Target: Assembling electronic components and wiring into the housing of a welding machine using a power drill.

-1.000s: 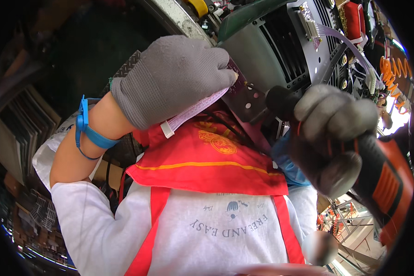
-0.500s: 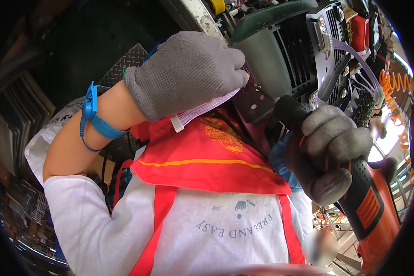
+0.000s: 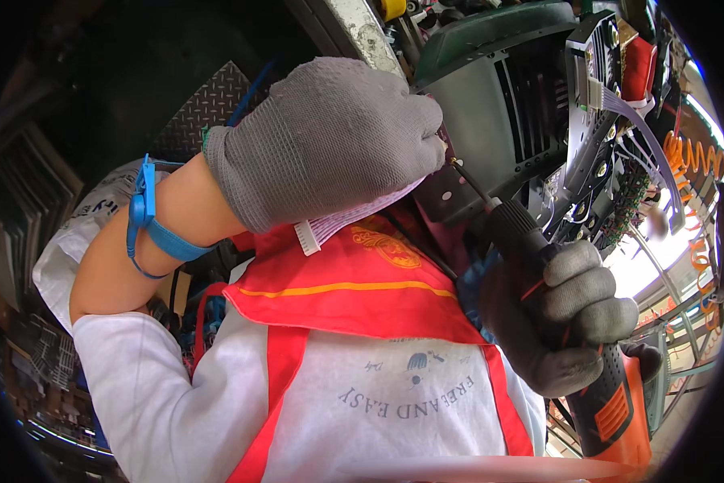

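Observation:
My right hand (image 3: pixel 571 310), in a grey and black glove, is wrapped round an orange and black power screwdriver (image 3: pixel 615 402). Its thin bit points up and left, with the tip close to my left fingertips at a dark perforated metal panel (image 3: pixel 450 189). My left hand (image 3: pixel 330 141), gloved in grey, is closed at the panel's edge; whatever its fingers pinch is hidden. Below that hand runs a white-and-purple ribbon cable (image 3: pixel 362 211), ending in a white connector (image 3: pixel 306 238); whether it is gripped I cannot tell.
Beyond the panel stands a dark green machine housing (image 3: pixel 478 105) with black slots. To its right are a metal bracket (image 3: pixel 583 105), another ribbon cable (image 3: pixel 647 133) and a red part (image 3: pixel 639 68). Orange coiled hose (image 3: pixel 696 161) hangs at far right. A blue wrist strap (image 3: pixel 173 240) circles my left forearm.
My right hand and the screwdriver have shifted slightly left and down, while the bit tip moved nearer my left fingertips. The left hand stays closed; the housing appears a little further right.

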Demonstrator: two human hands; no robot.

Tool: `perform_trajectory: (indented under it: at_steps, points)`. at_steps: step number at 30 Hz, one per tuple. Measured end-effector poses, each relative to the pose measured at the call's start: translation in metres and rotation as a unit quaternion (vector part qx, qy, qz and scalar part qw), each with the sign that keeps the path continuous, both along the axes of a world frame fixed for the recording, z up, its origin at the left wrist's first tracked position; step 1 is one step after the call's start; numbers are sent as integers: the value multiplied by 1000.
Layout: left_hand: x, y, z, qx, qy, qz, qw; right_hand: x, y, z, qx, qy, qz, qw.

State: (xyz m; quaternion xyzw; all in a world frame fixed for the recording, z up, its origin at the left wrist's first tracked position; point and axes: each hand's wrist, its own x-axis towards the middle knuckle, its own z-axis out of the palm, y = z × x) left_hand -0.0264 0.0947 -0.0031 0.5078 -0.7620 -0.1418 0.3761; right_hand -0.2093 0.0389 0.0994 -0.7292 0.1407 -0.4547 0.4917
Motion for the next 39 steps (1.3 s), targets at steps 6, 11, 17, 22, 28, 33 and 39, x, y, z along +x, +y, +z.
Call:
perform_trajectory:
  at_steps: [6, 11, 17, 22, 28, 33, 39]
  points:
    - [2, 0, 0, -6, 6, 0, 1000, 6, 0, 2, -18, 15, -35, 999]
    - [0, 0, -1, 0, 1, 1, 1000, 4, -6, 10, -3, 39, -28, 999]
    - [0, 2, -6, 11, 33, 2, 999, 1, -8, 11, 10, 112, -28, 993]
    - [0, 2, -9, 7, 45, 5, 999, 5, -2, 7, 21, 43, -61, 997]
    - [-1, 2, -11, 0, 42, 7, 999, 9, 1, 9, 43, 47, -79, 995]
    - [0, 0, -15, 6, 80, 6, 997, 13, 2, 5, 3, 20, -107, 994]
    - [-1, -1, -15, 8, 61, -2, 998, 16, 3, 2, 32, -49, -120, 991]
